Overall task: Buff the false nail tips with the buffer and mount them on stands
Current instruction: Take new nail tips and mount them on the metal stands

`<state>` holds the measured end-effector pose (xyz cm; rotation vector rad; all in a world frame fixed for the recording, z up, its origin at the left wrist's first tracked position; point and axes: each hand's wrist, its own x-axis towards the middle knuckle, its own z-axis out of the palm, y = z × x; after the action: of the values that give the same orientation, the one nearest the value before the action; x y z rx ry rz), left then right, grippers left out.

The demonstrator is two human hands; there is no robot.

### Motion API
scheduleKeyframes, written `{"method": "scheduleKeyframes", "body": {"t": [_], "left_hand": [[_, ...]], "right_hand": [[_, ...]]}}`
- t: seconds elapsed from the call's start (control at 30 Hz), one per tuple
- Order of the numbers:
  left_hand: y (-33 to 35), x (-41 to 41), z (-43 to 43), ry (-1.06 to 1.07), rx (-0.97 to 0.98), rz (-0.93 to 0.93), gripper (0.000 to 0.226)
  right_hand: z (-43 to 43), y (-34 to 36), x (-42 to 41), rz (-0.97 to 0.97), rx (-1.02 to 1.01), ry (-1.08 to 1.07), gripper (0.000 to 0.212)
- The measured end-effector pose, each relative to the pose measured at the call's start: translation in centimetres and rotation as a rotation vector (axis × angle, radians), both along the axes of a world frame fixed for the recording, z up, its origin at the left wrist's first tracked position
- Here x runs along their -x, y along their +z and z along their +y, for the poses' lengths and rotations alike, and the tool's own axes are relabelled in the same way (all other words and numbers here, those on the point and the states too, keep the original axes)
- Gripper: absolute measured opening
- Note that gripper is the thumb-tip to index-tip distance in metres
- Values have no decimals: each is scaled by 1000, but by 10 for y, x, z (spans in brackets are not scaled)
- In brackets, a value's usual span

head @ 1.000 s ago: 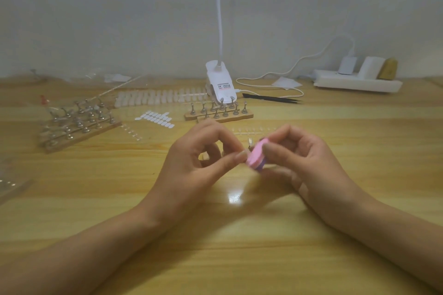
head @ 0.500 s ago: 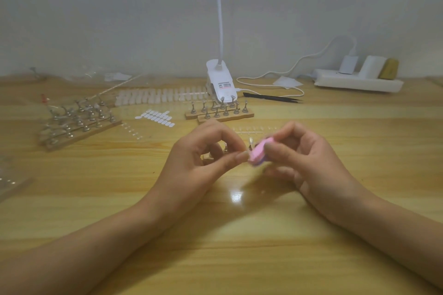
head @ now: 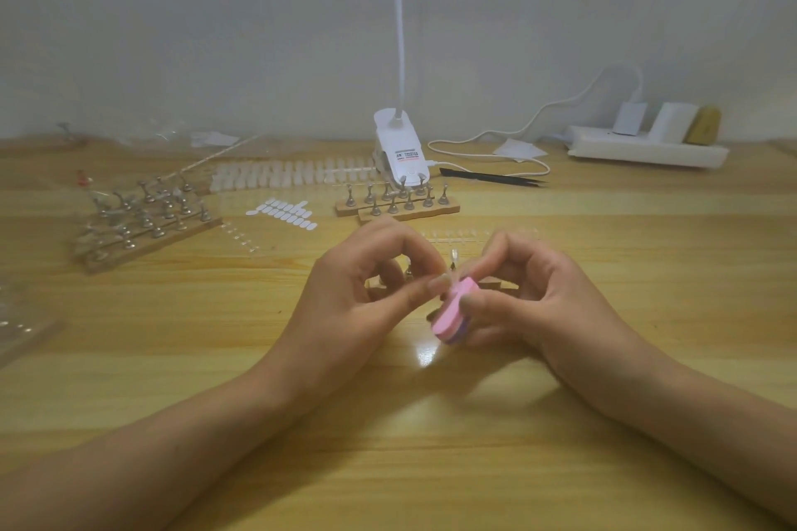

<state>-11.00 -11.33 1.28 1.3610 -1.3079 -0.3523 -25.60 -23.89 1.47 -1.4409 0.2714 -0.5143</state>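
with the lamp clamp (head: 399,151) at the worktop (head: 172,358) back, right hand (head: 539,306) and left hand (head: 358,293) meet in front of it: right grip clamped on pink buffer (head: 453,315), left pinching nail tip (head: 448,277) against it. tip likely light, thin, slippery; hold side edges.

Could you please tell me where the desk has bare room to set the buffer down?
Bare wood lies between the forearms toward the near edge, and right of the right hand, before the power strip. Crowded: far left with stand racks and nail tip strips.
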Motion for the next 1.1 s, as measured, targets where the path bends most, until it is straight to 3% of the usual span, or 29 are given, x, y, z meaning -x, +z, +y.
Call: {"method": "scheduleKeyframes", "body": {"t": [0.27,0.4,0.53,0.63,0.73,0.83,0.97,1.1], "left_hand": [[-1,0,0,12,-6,-25,11],[-2,0,0,3,-8,-25,9],[-1,1,0,-17,0,-45,14],[-2,1,0,12,21,-90,9],[-3,2,0,5,32,-109,7],[-3,1,0,23,34,-107,6],[-3,3,0,-12,43,-104,9],[-3,4,2,-26,64,-127,10]], "right_hand": [[-5,2,0,-60,-146,-84,29],[-1,2,0,-8,-53,-3,26],[-3,2,-1,-36,-119,-107,23],[1,2,-1,47,0,7,21],[-1,3,0,5,-63,-79,17],[0,3,0,29,-17,13,23],[-2,2,0,-23,-81,-76,25],[-4,4,0,-1,-73,-22,24]]}}
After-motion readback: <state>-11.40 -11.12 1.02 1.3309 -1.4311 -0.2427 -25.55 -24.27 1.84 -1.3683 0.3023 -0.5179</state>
